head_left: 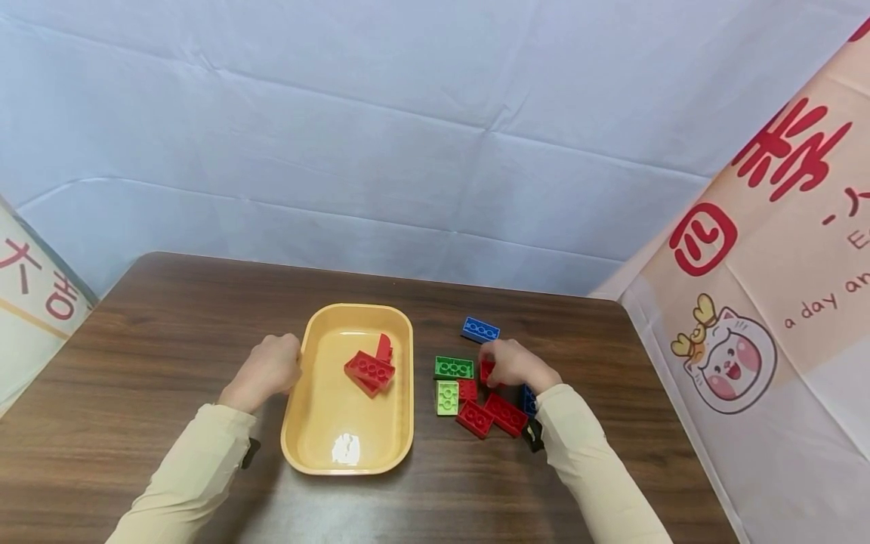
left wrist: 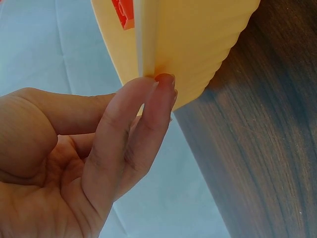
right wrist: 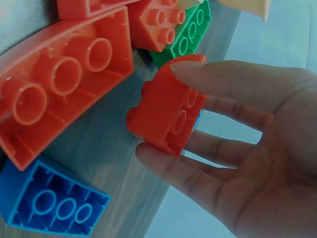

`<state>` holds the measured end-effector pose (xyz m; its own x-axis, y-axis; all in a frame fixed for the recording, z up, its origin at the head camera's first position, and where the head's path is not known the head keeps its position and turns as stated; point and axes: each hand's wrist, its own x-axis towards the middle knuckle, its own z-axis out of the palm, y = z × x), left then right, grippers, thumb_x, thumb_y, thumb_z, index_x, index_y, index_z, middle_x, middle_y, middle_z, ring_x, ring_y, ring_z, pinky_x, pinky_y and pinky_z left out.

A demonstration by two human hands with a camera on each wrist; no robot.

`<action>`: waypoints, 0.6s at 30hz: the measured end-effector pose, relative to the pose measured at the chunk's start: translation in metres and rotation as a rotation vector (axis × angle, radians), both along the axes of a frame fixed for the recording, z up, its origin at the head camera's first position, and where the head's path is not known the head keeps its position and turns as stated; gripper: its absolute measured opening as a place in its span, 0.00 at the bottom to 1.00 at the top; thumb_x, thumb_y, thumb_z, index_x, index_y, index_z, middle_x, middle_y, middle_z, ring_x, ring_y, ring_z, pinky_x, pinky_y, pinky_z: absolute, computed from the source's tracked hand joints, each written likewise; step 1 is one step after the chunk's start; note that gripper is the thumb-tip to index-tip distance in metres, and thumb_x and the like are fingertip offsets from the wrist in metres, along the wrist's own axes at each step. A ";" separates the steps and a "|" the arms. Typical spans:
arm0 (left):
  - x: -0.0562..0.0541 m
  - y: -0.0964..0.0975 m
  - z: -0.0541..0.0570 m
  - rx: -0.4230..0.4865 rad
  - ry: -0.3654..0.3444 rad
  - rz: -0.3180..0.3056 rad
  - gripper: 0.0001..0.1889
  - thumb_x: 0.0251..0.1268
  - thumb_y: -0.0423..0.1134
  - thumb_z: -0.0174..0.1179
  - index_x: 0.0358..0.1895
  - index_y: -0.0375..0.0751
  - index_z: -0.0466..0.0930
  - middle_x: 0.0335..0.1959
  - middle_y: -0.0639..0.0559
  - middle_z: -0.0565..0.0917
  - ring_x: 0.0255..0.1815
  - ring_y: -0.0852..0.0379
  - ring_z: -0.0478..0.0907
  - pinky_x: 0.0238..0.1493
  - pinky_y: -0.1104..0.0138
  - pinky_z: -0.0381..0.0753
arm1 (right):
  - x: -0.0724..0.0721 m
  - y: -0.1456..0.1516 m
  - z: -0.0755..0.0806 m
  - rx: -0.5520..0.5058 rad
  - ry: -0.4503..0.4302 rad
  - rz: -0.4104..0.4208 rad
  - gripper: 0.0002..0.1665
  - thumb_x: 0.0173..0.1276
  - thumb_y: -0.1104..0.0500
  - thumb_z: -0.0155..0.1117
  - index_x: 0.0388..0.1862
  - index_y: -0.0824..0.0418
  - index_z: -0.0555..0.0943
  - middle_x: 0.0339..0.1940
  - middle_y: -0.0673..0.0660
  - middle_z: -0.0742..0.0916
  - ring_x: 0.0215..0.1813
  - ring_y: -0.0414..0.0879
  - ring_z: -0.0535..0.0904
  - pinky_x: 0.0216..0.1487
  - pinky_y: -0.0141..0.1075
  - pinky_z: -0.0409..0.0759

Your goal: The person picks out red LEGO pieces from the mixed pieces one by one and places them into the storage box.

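Note:
My left hand (head_left: 269,368) pinches the left rim of a yellow plastic tray (head_left: 294,423); the left wrist view shows its fingertips bent at the tray wall (left wrist: 188,39). Inside the tray lie red toy bricks (head_left: 372,369), one crossed over another, beside a thin red curved piece (head_left: 384,347). To the right, my right hand (head_left: 514,364) holds a small red building brick (right wrist: 161,101) between thumb and fingers, its studs facing away from the palm. Around that hand lie more red bricks (head_left: 506,414), a green brick (head_left: 454,368) and a lime brick (head_left: 447,398).
A blue brick (head_left: 481,329) lies behind the right hand. Another blue brick (head_left: 529,400) is partly hidden by the right sleeve (head_left: 584,453). All stand on a brown wooden table (head_left: 190,317), with a pale cloth (head_left: 340,151) behind and a printed cloth (head_left: 782,302) at right.

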<state>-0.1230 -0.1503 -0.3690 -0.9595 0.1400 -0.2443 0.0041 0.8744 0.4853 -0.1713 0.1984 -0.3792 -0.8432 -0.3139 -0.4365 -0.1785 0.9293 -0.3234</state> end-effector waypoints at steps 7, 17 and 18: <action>0.000 0.000 -0.001 0.006 0.014 -0.004 0.15 0.43 0.19 0.43 0.12 0.43 0.60 0.10 0.54 0.62 0.11 0.61 0.58 0.13 0.73 0.61 | -0.003 -0.004 0.007 0.000 0.003 0.003 0.16 0.52 0.69 0.66 0.41 0.63 0.77 0.30 0.54 0.78 0.26 0.45 0.73 0.27 0.35 0.74; 0.001 -0.001 -0.002 -0.010 0.037 -0.012 0.15 0.42 0.19 0.43 0.11 0.44 0.60 0.10 0.54 0.61 0.11 0.60 0.58 0.13 0.72 0.60 | -0.007 -0.009 0.019 -0.014 0.012 0.029 0.20 0.53 0.70 0.64 0.47 0.65 0.76 0.31 0.55 0.77 0.23 0.44 0.71 0.26 0.35 0.71; 0.001 -0.001 -0.002 -0.009 0.039 -0.014 0.15 0.42 0.19 0.43 0.11 0.44 0.60 0.10 0.54 0.61 0.11 0.60 0.58 0.13 0.72 0.60 | -0.008 -0.010 0.021 -0.013 0.012 0.027 0.21 0.53 0.70 0.64 0.48 0.65 0.76 0.32 0.55 0.77 0.22 0.44 0.71 0.26 0.35 0.71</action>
<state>-0.1222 -0.1509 -0.3706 -0.9664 0.1511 -0.2082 0.0347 0.8786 0.4763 -0.1790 0.1883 -0.3586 -0.8395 -0.3423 -0.4219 -0.2075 0.9197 -0.3332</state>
